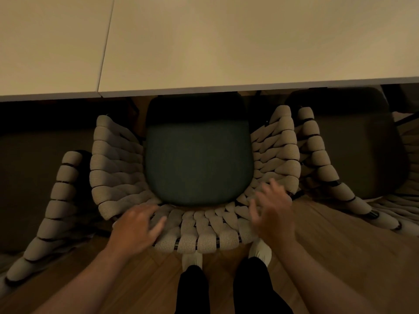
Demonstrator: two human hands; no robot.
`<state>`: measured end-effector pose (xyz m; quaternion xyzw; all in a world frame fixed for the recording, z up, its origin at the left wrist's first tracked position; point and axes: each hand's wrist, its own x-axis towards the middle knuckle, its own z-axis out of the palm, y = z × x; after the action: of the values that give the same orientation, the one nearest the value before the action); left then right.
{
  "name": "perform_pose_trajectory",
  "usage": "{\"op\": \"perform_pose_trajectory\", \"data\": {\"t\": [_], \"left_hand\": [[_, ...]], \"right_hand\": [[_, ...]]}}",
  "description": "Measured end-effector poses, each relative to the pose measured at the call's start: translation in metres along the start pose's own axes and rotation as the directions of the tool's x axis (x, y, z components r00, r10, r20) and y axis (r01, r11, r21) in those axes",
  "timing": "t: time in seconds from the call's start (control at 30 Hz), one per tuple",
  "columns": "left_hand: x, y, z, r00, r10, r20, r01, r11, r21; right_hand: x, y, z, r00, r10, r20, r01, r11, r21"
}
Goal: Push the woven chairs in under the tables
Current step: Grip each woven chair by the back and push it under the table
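– One woven chair live, dead centre below me. Front of its dark seat cushion is already in shadow under the table edge. Most of the seat and the whole curved back stick out.
– Hands?
– Both apart, fingers spread, nothing clamped. Left hand lies on the left end of the back rim, fingers straight over the weave. Right hand is over the right end of the rim. It's motion-blurred, so I cannot tell if it's touching.
– Which step?
– My read: start of the push on this chair. Partway in at best.
– Next move needs?
– Both palms seated on the rim, then an even push straight toward the table so the chair doesn't yaw. Weave looks soft and likely gives before the frame moves, so load the rim, not single strands.
– Clearance?
– Tight on the right. Neighbouring woven chair has its arm just beside ours near the table edge; may be touching, can't tell. Left-hand woven chair sits further back from the table, apart from ours. Seam to the second table lies left of our seat. Any leg under there is hidden, so watch for a snag.
– Underfoot?
– Wooden floor, should slide. Feet are right behind the back, so step with it.
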<state>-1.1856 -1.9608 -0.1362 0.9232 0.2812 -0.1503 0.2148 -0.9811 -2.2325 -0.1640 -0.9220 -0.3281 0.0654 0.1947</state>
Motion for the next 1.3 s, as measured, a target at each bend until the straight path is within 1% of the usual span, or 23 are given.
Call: {"op": "perform_pose_trajectory", "data": {"t": [0.03, 0.07, 0.1, 0.13, 0.17, 0.23, 0.4, 0.57, 0.8, 0.9, 1.0, 1.03, 1.07, 1.1, 1.17, 1.23, 1.3], "left_hand": [[0.001, 0.002, 0.0, 0.996, 0.05, 0.069, -0.057, 0.993, 0.1], [0.002, 0.002, 0.001, 0.989, 0.101, 0.109, -0.121, 0.972, 0.2], [0.004, 0.0, 0.003, 0.98, 0.138, 0.141, -0.173, 0.943, 0.284], [0.006, -0.003, 0.006, 0.974, 0.152, 0.169, -0.203, 0.915, 0.348], [0.006, -0.007, 0.01, 0.971, 0.147, 0.189, -0.212, 0.894, 0.394], [0.005, -0.01, 0.017, 0.969, 0.126, 0.214, -0.209, 0.877, 0.432], [0.002, -0.008, 0.019, 0.975, 0.096, 0.201, -0.17, 0.904, 0.393], [-0.005, -0.007, 0.023, 0.975, 0.099, 0.199, -0.168, 0.915, 0.366], [-0.016, -0.004, 0.022, 0.976, 0.107, 0.191, -0.172, 0.914, 0.368], [-0.027, -0.001, 0.019, 0.982, 0.102, 0.162, -0.145, 0.949, 0.281], [-0.045, 0.003, 0.011, 0.973, 0.117, 0.198, -0.144, 0.981, 0.128], [-0.052, 0.005, 0.007, 0.97, 0.126, 0.206, -0.148, 0.984, 0.097], [-0.059, 0.007, 0.003, 0.968, 0.128, 0.215, -0.144, 0.988, 0.062], [-0.066, 0.009, -0.002, 0.968, 0.103, 0.23, -0.105, 0.994, -0.001], [-0.079, 0.012, -0.013, 0.963, 0.023, 0.268, 0.023, 0.986, -0.167], [-0.089, 0.008, -0.022, 0.953, -0.038, 0.301, 0.123, 0.955, -0.268], [-0.099, 0.002, -0.032, 0.941, -0.074, 0.329, 0.185, 0.929, -0.32]], "right_hand": [[0.001, -0.007, 0.001, 0.99, -0.103, 0.101, 0.102, 0.995, 0.012], [0.003, -0.012, 0.002, 0.958, -0.152, 0.244, 0.158, 0.987, -0.005], [0.007, -0.017, 0.002, 0.91, -0.155, 0.386, 0.196, 0.978, -0.069], [0.009, -0.02, 0.001, 0.867, -0.122, 0.484, 0.225, 0.961, -0.16], [0.01, -0.021, 0.0, 0.843, -0.105, 0.528, 0.259, 0.939, -0.227], [0.008, -0.022, -0.002, 0.827, -0.113, 0.55, 0.289, 0.926, -0.243], [0.006, -0.026, -0.005, 0.837, -0.044, 0.546, 0.206, 0.949, -0.239], [-0.004, -0.025, -0.009, 0.845, -0.02, 0.534, 0.18, 0.951, -0.25], [-0.014, -0.023, -0.007, 0.799, 0.028, 0.601, 0.181, 0.942, -0.284], [-0.014, -0.027, -0.015, 0.774, 0.032, 0.632, 0.172, 0.951, -0.258], [-0.021, -0.036, -0.034, 0.744, 0.021, 0.668, 0.188, 0.953, -0.239], [-0.026, -0.04, -0.04, 0.73, 0.03, 0.682, 0.17, 0.959, -0.225], [-0.031, -0.045, -0.047, 0.717, 0.05, 0.695, 0.118, 0.974, -0.192], [-0.037, -0.05, -0.053, 0.703, 0.079, 0.707, 0.04, 0.988, -0.15], [-0.05, -0.061, -0.066, 0.692, 0.135, 0.709, -0.116, 0.99, -0.075], [-0.059, -0.072, -0.075, 0.713, 0.171, 0.68, -0.197, 0.98, -0.04], [-0.066, -0.083, -0.082, 0.736, 0.2, 0.646, -0.271, 0.963, 0.01]]}}
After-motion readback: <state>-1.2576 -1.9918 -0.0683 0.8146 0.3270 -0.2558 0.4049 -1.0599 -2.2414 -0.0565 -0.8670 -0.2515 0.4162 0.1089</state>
